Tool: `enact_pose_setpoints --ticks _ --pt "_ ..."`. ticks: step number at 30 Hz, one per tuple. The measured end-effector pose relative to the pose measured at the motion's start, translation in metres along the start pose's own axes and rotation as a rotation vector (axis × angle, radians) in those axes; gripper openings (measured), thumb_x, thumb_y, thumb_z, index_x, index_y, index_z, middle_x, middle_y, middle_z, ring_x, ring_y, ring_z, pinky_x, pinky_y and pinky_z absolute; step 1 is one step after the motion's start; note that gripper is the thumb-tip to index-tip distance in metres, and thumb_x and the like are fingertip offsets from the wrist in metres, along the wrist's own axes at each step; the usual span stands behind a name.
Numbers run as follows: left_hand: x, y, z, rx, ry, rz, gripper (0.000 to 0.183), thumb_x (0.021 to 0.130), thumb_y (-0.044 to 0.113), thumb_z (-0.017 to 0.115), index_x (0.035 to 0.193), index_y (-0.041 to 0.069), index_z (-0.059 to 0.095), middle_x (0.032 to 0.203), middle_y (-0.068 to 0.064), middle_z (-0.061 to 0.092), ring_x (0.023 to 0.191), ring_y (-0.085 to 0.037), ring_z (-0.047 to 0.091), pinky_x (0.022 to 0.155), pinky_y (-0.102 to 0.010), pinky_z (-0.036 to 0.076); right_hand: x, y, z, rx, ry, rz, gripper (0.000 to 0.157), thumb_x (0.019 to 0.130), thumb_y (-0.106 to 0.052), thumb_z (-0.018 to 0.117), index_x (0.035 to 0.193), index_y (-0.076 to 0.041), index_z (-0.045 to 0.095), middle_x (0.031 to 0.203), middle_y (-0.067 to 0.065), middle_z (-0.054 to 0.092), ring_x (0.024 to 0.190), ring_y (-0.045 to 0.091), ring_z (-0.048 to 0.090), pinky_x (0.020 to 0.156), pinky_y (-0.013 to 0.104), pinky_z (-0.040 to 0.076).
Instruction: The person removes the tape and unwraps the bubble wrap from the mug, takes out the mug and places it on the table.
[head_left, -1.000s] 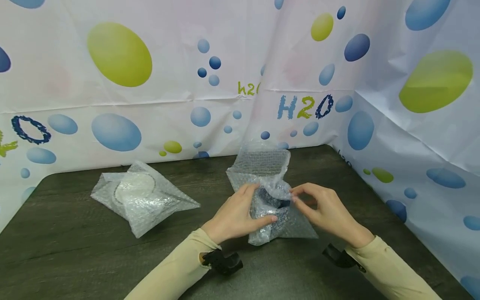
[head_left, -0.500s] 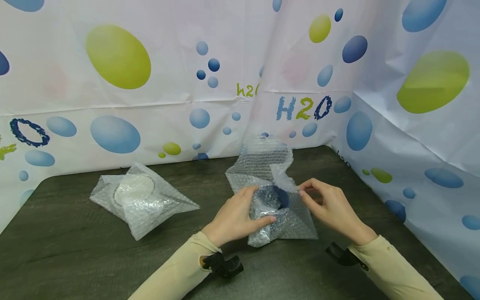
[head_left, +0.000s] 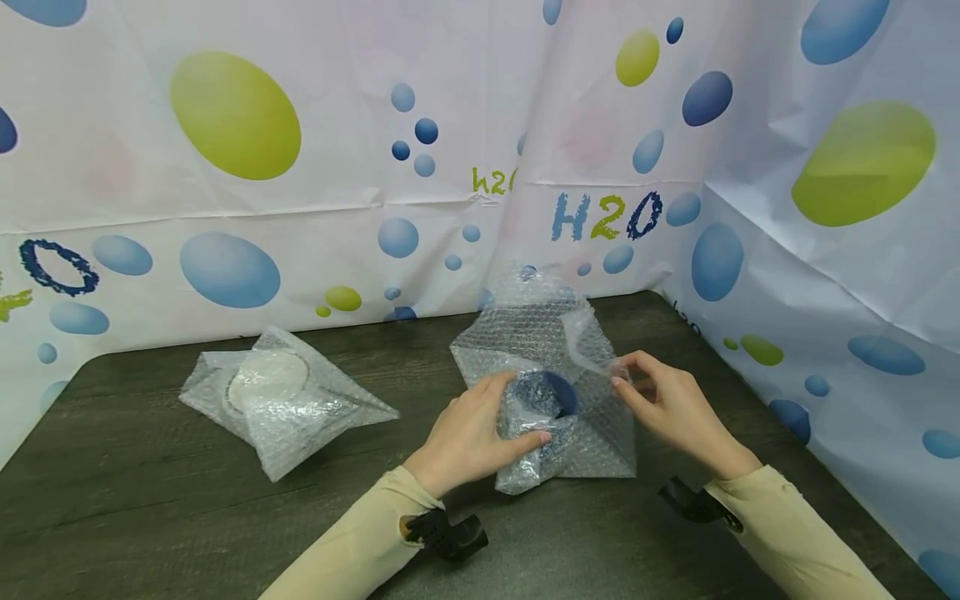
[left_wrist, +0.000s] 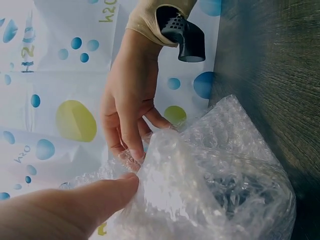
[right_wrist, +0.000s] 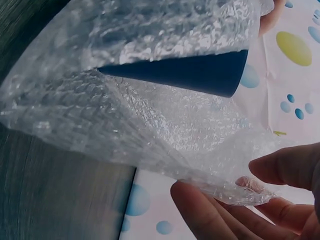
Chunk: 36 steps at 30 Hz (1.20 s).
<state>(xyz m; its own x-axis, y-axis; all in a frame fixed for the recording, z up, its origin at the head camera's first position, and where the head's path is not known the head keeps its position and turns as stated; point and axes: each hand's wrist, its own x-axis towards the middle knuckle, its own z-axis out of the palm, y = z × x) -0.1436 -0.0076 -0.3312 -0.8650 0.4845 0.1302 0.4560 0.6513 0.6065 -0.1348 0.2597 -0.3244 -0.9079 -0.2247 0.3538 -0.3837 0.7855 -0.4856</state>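
Note:
A dark blue cup-like object (head_left: 561, 392) with a rounded rim stands partly covered in bubble wrap (head_left: 525, 329). Round the left side of this bundle, my left hand (head_left: 468, 433) holds it, with the thumb (left_wrist: 107, 197) lying on the near side of the wrap. My right hand (head_left: 671, 408) pinches the wrap's right edge between thumb and fingers, drawn out to the side. In the right wrist view the blue wall (right_wrist: 185, 72) shows between the layers; the lower part of the object is hidden by the wrap.
A second bubble-wrapped bundle (head_left: 292, 400) with a pale round thing (head_left: 270, 377) inside lies on the dark wooden table (head_left: 150, 500) at the left. A white sheet (head_left: 337, 108) with blue and green ovals rises behind the table and along its right side.
My right hand has moved to the right and slightly up, pulling the wrap's flap away from the blue object. More of its rim now shows. The left hand has barely moved.

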Motion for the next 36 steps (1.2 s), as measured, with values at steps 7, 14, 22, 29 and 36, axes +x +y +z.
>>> enact_pose_setpoints --ticks 7,14,22,29,36 --pt "-0.002 -0.001 -0.001 -0.007 -0.002 -0.001 0.084 0.084 0.056 0.064 0.146 0.006 0.038 0.147 -0.016 0.043 0.131 -0.036 0.045 0.102 -0.051 0.042 -0.002 0.005 -0.003 -0.015 -0.025 0.028 0.028 0.094 -0.010 0.060 0.119 0.000 0.054 0.109 0.020 0.064 0.081 0.027 0.070 0.055 0.026 0.049" --pt "-0.010 -0.003 -0.005 -0.038 0.024 0.008 0.085 0.086 0.052 0.063 0.147 0.002 0.031 0.141 -0.018 0.048 0.103 -0.027 0.063 0.094 -0.048 0.048 -0.005 0.004 -0.005 -0.041 -0.021 0.045 0.040 0.094 -0.012 0.062 0.130 -0.002 0.048 0.114 0.024 0.062 0.084 0.028 0.069 0.062 0.033 0.053" --pt "-0.018 -0.005 -0.007 -0.094 0.073 -0.026 0.080 0.085 0.033 0.059 0.148 -0.002 0.024 0.139 -0.023 0.047 0.117 -0.037 0.056 0.092 -0.051 0.048 -0.008 -0.002 -0.007 -0.034 0.030 0.052 0.046 0.092 -0.012 0.063 0.134 -0.003 0.045 0.116 0.024 0.060 0.091 0.034 0.067 0.065 0.039 0.055" --pt "-0.020 -0.010 -0.007 -0.081 0.113 -0.057 0.075 0.086 0.027 0.055 0.146 -0.006 0.025 0.140 -0.026 0.043 0.115 -0.041 0.055 0.091 -0.054 0.047 -0.015 -0.017 -0.005 -0.119 0.208 -0.067 0.042 0.085 -0.003 0.069 0.124 0.002 0.054 0.115 0.019 0.060 0.096 0.033 0.063 0.064 0.037 0.056" --pt "-0.026 -0.014 -0.011 -0.075 0.171 -0.076 0.066 0.089 0.022 0.051 0.143 -0.009 0.029 0.138 -0.031 0.044 0.114 -0.047 0.054 0.091 -0.058 0.045 -0.022 -0.039 0.006 -0.096 0.240 -0.178 0.026 0.080 0.001 0.072 0.103 -0.005 0.065 0.096 0.007 0.062 0.080 0.017 0.061 0.061 0.023 0.053"
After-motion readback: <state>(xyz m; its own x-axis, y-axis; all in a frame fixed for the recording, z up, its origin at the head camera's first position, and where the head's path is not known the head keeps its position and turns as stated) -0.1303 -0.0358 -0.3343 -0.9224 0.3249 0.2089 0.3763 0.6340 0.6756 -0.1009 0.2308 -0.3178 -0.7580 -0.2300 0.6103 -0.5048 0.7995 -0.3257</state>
